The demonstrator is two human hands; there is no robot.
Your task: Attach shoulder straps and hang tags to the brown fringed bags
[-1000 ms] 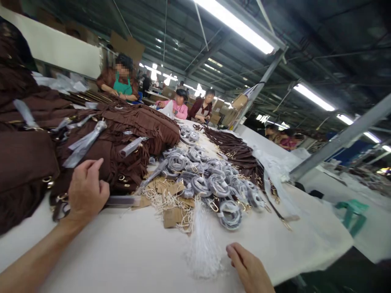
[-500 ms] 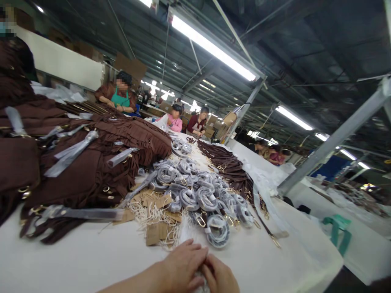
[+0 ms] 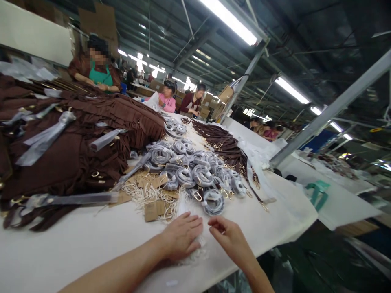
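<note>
My left hand (image 3: 182, 236) lies flat, fingers stretched out, on a crumpled whitish, see-through bundle (image 3: 198, 253) on the table. Palm and fingers cover most of that bundle, so its kind is unclear. To the right of it, my right hand (image 3: 227, 236) hovers with loosely curled fingers, a gap between thumb and forefinger; I see nothing in it. Just beyond both hands are brown cardboard tags (image 3: 155, 209) with white strings, and a plastic-wrapped coiled strap (image 3: 214, 202). Behind that one, more wrapped coiled straps (image 3: 185, 177) with gold clips form a heap.
Dark brown fringed bags (image 3: 88, 150) are piled high on the left of the white table (image 3: 100, 252). Brown straps (image 3: 218, 140) with gold clips lie at the back right, beside clear plastic sheeting (image 3: 256, 150). Several co-workers sit farther off, one in a green apron (image 3: 100, 75).
My hands, together over the bundle before, are now apart. The right hand has moved off to the right; the left rests flat on the bundle. The view has shifted, showing more of the table's near edge.
</note>
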